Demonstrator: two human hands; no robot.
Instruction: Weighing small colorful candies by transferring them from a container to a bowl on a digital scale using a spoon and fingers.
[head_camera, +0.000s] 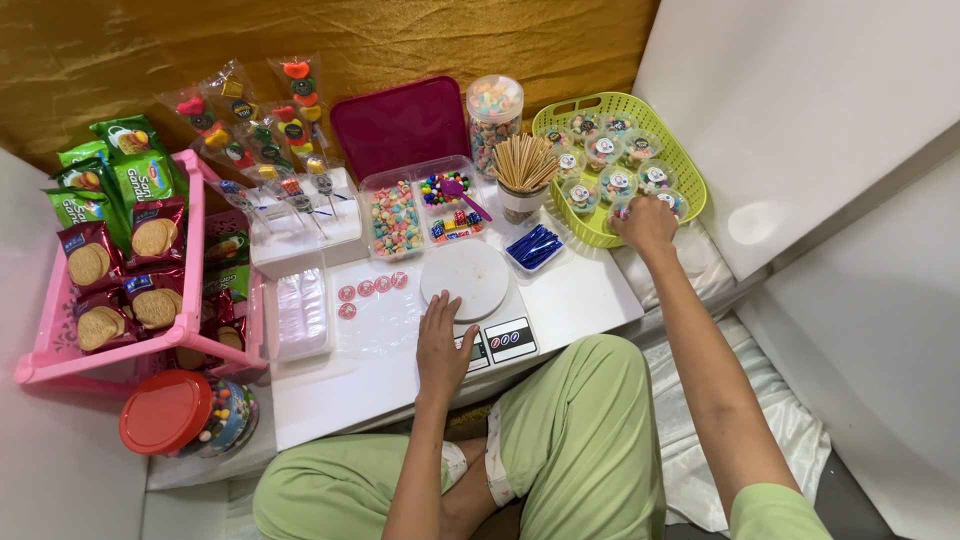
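White low table (590, 290) with kitchen scale (480, 300)

green basket (690, 170): slotted plastic, upright, right rear of low table | small candy cups (610, 182): clear, lidded, packed inside basket | white kitchen scale (468, 280): round platform bare, table centre

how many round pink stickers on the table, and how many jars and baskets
Small round pink stickers on the white table: 5
Clear plastic candy jars (one tall by the maroon lid, one lying with a red lid): 2
Green plastic basket, under the right hand: 1
Pink plastic rack: 1
Total: 9
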